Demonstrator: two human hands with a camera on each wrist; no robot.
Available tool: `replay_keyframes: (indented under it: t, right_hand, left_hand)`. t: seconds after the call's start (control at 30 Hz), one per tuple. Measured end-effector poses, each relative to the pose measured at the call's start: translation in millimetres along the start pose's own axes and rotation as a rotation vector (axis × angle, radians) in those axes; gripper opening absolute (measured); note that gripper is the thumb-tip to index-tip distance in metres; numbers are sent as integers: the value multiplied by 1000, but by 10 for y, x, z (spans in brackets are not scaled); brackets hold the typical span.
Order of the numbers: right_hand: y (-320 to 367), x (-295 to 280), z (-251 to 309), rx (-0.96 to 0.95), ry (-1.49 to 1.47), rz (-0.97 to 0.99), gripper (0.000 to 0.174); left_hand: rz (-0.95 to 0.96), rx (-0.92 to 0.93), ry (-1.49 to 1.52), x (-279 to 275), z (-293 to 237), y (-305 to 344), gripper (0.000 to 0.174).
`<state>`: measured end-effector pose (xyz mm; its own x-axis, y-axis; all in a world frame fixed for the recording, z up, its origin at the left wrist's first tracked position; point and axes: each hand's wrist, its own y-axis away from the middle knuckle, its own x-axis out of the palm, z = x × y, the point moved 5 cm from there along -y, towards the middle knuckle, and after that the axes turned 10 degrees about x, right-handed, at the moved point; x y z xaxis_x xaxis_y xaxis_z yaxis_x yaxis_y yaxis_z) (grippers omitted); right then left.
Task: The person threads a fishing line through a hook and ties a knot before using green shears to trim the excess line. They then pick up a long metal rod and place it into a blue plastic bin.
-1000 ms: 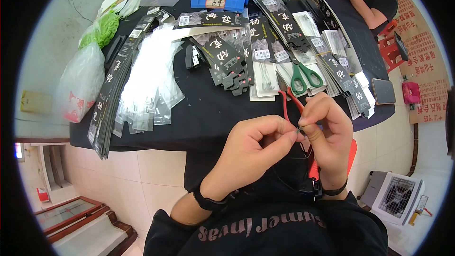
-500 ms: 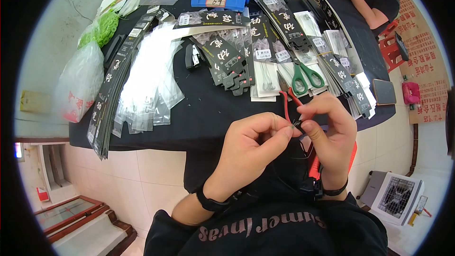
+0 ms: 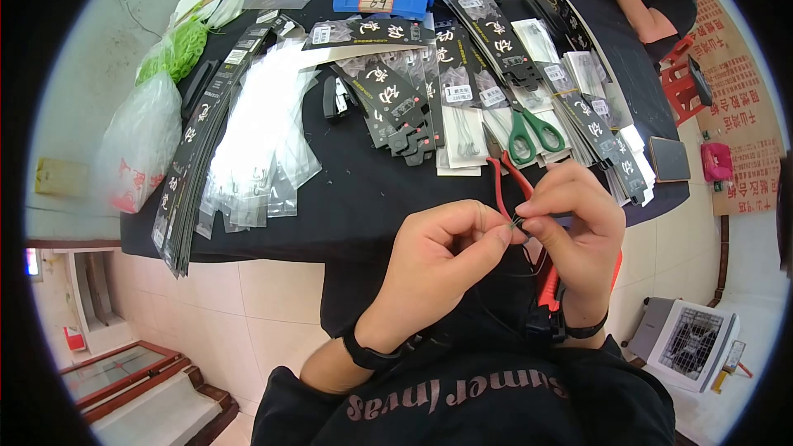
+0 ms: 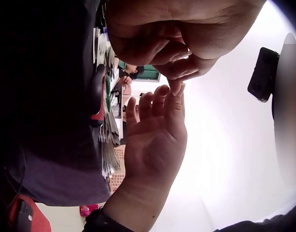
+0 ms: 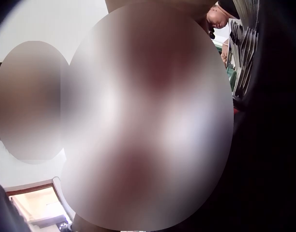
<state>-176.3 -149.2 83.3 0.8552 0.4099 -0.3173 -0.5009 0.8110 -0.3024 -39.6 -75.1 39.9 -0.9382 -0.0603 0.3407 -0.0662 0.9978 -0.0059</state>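
Observation:
Above the table's front edge, my left hand pinches a small, thin, dark wire-like piece between thumb and forefinger. From the other side my right hand brings its thumb and forefinger together on the same piece. Most of it is hidden by the fingertips, and its exact kind is too small to tell. In the left wrist view the right hand meets the left hand at the fingertips. Just beyond the hands lie red-handled pliers and green-handled scissors.
Black printed cards and clear plastic sleeves cover much of the black-clothed table. A blue bin stands at the back, a stapler nearer. At right lies a phone; another person sits at the far right.
My right thumb and forefinger drew apart from the small piece half a second ago and have come back together at it. The left hand keeps its pinch nearly in place.

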Motion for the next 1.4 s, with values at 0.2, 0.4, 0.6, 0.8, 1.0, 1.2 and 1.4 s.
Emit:
replay_keyframes:
  t: [0.2, 0.4, 0.6, 0.8, 1.0, 1.2, 1.4]
  right_hand:
    - [12, -57, 71, -129, 224, -62, 19]
    - [21, -70, 120, -281, 415, -132, 23]
    - [10, -110, 58, -206, 296, -83, 21]
    - [-12, -70, -39, 22, -30, 9, 19]
    - [-13, -40, -52, -1, -23, 51, 18]
    - [-4, -84, 16, -94, 80, 2, 19]
    - [3, -100, 40, -245, 212, -46, 20]
  left_hand:
    - [-17, 36, 95, 33, -47, -24, 14]
    - [-37, -46, 279, 32, 25, -22, 15]
    - [-60, -30, 250, 36, 6, -16, 15]
    - [-25, 31, 123, 36, 21, -9, 13]
    - [7, -7, 166, 48, 7, -9, 12]
    - [9, -91, 303, 67, 93, -7, 13]
    - [3, -169, 446, 91, 126, 2, 15]
